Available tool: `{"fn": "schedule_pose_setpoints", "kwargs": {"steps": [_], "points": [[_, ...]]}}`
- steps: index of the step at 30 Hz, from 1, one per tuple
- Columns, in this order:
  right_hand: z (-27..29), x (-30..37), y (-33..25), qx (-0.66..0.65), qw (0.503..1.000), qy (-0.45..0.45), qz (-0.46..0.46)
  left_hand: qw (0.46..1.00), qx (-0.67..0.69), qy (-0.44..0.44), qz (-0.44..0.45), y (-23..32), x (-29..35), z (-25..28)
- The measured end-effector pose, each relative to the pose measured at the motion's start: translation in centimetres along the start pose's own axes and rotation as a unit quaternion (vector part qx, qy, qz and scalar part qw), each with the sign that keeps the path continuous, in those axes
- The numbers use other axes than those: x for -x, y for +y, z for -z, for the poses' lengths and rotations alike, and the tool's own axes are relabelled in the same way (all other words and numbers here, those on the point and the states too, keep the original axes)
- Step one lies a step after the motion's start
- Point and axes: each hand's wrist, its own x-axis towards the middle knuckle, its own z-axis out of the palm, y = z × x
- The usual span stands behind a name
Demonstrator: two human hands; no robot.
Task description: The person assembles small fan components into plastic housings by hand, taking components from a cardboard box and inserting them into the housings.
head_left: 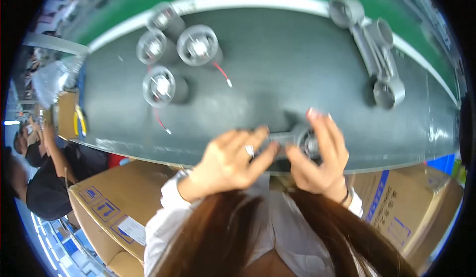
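A grey handled housing [282, 137] with a round ring head lies low over the near edge of the dark table, between my hands. My left hand [230, 159] pinches the handle end with thumb and fingers, and a white wrap shows on one finger. My right hand [321, 158] has its thumb and fingers around the ring head, where a round metallic part shows inside. Motion smears the fingertips, and they partly hide the piece. Similar grey housings [369, 54] with handles and open rings lie at the far right.
Several grey cylinders with fan-like centres [198, 45], some trailing red wires, stand at the far left. Cardboard boxes [116, 197] flank me below the table edge [163, 164]. Yellow-handled pliers [79, 122] hang at the left end; beyond, another person [49, 178] sits.
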Motion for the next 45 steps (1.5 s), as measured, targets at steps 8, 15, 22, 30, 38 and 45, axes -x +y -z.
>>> {"fn": "schedule_pose_setpoints", "kwargs": {"steps": [8, 15, 22, 30, 38, 45], "points": [[2.1, 1.1, -0.5, -0.023, 0.997, 0.035, 0.072, 0.998, -0.015, 0.017, 0.051, -0.9, -1.9, 6.5], [1.5, 1.0, 1.0, -0.095, 0.987, 0.066, -0.11, 0.93, -0.167, 0.159, 0.288, -14.5, -6.6, 12.3], [1.1, 0.6, 1.1, -0.102, 0.987, 0.086, -0.088, 0.835, -0.263, 0.124, 0.467, -37.6, -5.0, 7.0], [2.9, 0.7, 2.8, -0.071, 0.986, 0.079, -0.127, 0.864, -0.303, 0.177, 0.36, -42.7, -3.6, 5.5], [7.0, -5.0, 11.2, 0.208, 0.965, -0.082, -0.138, 0.888, -0.187, 0.183, 0.378, -33.0, -5.0, 11.2], [2.7, -8.0, 16.2, 0.288, 0.908, -0.213, -0.216, 0.974, 0.054, 0.106, 0.195, -7.8, -9.0, 10.2]]}}
